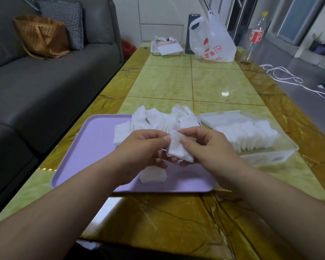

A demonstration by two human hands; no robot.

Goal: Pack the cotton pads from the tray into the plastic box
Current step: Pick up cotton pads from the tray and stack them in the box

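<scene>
A lilac tray (pixel 83 147) lies on the table in front of me. A loose heap of white cotton pads (pixel 158 119) covers its far edge, and a few more pads (pixel 153 176) lie under my hands. Above the tray, my left hand (pixel 144 149) and my right hand (pixel 208 147) together pinch a small stack of cotton pads (pixel 177 149) between thumbs and fingers. To the right stands the clear plastic box (pixel 270 158), holding a row of pads (pixel 251 134) set on edge. Its lid (pixel 221 117) is folded back.
The yellow-green tiled table (pixel 176 81) runs away from me. At its far end are a white tray with papers (pixel 166 47), a white plastic bag (pixel 212 42), a dark flask and a bottle (pixel 254 36). A grey sofa (pixel 45 81) lines the left; cables lie on the floor right.
</scene>
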